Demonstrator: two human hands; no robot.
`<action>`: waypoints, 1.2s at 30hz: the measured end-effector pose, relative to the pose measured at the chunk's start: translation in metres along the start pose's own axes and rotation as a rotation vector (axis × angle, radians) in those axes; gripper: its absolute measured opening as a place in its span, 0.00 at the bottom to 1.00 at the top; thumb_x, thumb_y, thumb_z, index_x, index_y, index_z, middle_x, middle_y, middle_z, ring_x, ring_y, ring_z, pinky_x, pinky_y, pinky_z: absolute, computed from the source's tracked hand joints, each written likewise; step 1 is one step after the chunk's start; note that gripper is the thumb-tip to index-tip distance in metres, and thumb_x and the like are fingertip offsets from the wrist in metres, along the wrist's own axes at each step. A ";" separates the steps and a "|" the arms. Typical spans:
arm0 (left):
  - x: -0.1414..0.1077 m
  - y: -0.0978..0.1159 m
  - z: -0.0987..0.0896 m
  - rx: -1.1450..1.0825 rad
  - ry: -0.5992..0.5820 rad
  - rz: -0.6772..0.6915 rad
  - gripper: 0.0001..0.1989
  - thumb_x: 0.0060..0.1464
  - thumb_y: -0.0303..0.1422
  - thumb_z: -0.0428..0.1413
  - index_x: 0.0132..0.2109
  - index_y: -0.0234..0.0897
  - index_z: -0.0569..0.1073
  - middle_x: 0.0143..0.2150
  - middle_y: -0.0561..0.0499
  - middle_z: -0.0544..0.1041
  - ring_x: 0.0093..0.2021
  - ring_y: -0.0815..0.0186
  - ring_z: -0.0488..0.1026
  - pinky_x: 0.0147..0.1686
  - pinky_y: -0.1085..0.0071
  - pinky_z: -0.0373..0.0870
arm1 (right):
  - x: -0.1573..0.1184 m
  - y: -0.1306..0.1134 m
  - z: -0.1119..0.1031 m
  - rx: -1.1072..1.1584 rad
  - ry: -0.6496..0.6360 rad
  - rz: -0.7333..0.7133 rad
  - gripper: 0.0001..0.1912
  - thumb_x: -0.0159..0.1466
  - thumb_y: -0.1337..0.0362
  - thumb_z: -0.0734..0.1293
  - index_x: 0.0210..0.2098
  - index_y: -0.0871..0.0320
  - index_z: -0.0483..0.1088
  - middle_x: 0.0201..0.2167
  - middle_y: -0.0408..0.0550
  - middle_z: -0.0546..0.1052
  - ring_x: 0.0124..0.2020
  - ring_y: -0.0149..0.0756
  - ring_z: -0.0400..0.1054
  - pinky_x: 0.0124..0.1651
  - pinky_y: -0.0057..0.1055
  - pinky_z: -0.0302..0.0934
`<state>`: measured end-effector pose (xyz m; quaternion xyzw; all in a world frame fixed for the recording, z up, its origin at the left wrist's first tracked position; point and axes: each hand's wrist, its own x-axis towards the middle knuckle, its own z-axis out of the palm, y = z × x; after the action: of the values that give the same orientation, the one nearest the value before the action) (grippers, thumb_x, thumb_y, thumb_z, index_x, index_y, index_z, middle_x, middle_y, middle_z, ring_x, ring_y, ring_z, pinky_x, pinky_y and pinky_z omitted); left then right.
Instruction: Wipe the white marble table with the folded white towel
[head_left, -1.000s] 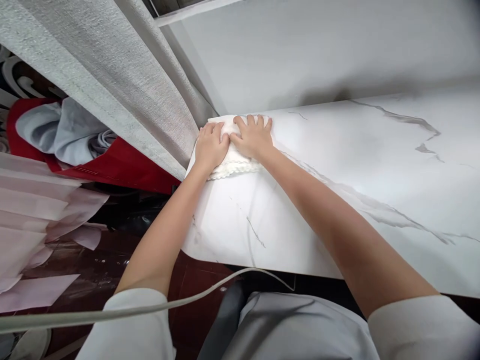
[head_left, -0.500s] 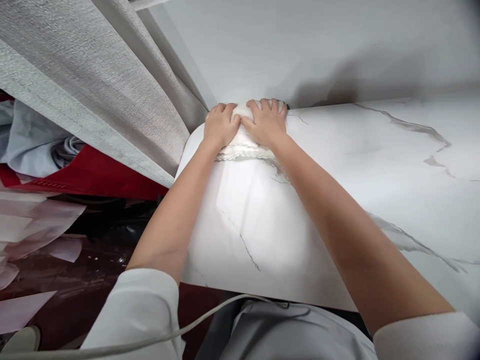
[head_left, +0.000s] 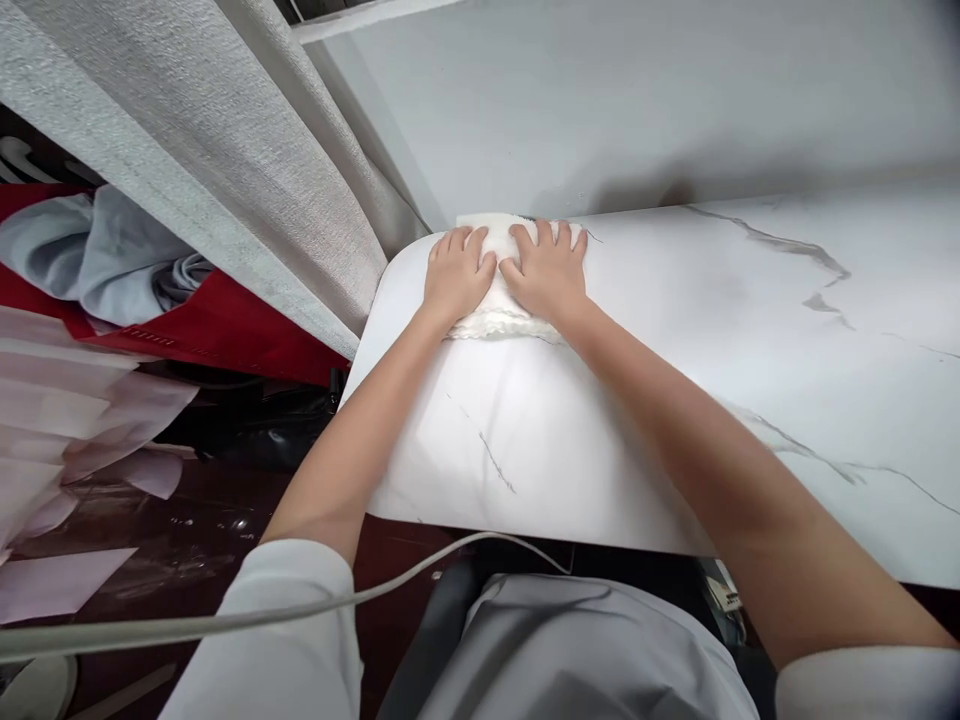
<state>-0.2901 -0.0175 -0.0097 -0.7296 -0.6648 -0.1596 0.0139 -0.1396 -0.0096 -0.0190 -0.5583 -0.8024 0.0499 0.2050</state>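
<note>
A white folded cloth (head_left: pixel 504 318) with a ruffled near edge lies on the white marble-patterned tabletop (head_left: pixel 465 460), close to the wall. Flat on its left part rests my left hand (head_left: pixel 459 270), fingers stretched away from me. My right hand (head_left: pixel 549 268) presses on the right part with its fingers spread. A narrow strip of cloth shows between the two thumbs, which are apart. The far edge of the cloth shows just beyond my fingertips. My palms hide much of the cloth, so its full shape cannot be made out.
A grey-white curtain (head_left: pixel 300 150) hangs at the table's left end, and a grey wall (head_left: pixel 637 90) stands behind it. Lower left are a red bag (head_left: pixel 247 325) holding grey cloth (head_left: pixel 127 255) and pale translucent sheets (head_left: pixel 82 420). A white cable (head_left: pixel 390 590) crosses before my body.
My hands have drawn slightly apart and lie flatter, so more of the cloth's far end shows. The whole view has shifted a little.
</note>
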 end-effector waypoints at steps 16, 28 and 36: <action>-0.187 0.070 -0.045 0.090 -0.011 0.043 0.28 0.67 0.38 0.42 0.68 0.27 0.59 0.69 0.31 0.61 0.72 0.43 0.53 0.68 0.45 0.51 | -0.171 -0.019 -0.061 -0.054 -0.121 -0.180 0.31 0.71 0.52 0.52 0.68 0.58 0.59 0.69 0.60 0.58 0.71 0.63 0.45 0.68 0.63 0.38; -0.234 0.122 -0.055 0.027 -0.071 0.095 0.29 0.65 0.39 0.41 0.70 0.39 0.59 0.71 0.35 0.61 0.72 0.46 0.54 0.68 0.38 0.50 | -0.229 0.005 -0.091 -0.063 -0.149 -0.210 0.33 0.69 0.49 0.51 0.68 0.53 0.61 0.68 0.59 0.62 0.70 0.63 0.49 0.68 0.64 0.43; -0.204 0.121 -0.053 0.042 -0.156 0.180 0.28 0.66 0.37 0.41 0.69 0.34 0.60 0.72 0.34 0.58 0.73 0.47 0.52 0.69 0.39 0.47 | -0.214 0.017 -0.090 -0.099 -0.153 -0.187 0.32 0.69 0.51 0.52 0.68 0.55 0.59 0.67 0.60 0.61 0.69 0.63 0.48 0.67 0.64 0.43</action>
<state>-0.1963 -0.2406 0.0123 -0.7960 -0.5989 -0.0867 -0.0084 -0.0278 -0.2131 -0.0011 -0.4848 -0.8658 0.0332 0.1194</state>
